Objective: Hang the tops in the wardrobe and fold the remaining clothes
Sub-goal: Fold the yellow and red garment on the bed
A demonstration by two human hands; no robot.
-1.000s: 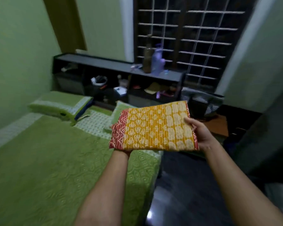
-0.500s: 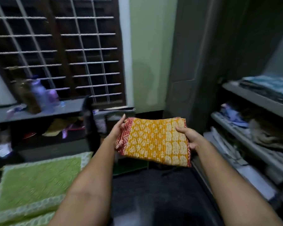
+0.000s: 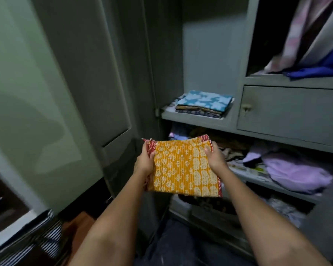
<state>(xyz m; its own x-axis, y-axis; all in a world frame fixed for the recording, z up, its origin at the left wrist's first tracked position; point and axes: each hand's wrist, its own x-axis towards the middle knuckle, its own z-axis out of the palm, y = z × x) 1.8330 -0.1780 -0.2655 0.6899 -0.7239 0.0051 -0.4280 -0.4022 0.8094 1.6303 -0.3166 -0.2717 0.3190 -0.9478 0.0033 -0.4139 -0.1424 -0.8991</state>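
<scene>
Both my hands grasp the folded yellow garment [image 3: 183, 167]: my left hand [image 3: 143, 164] pinches its left edge, thumb on top and fingers beneath, and my right hand [image 3: 215, 160] clamps its right edge the same way. The garment sits level between the two grips, red border showing along the left and far edges, and is held in front of the open wardrobe [image 3: 200, 120], near the middle shelves and touching none. Risk noted: the fold is held at its side edges only, so the unsupported layers could sag or slip open if either pinch loosens while I reach forward. A second risk is catching the far edge on a shelf lip, which would skew the fold. The stack of folded clothes [image 3: 204, 104] lies on the upper shelf, farther off and slightly right of my grip; in my judgement that is the likely resting place. Loose lilac clothing [image 3: 296, 173] crowds the shelf to the right, and hanging garments [image 3: 311, 35] fill the upper right compartment.
</scene>
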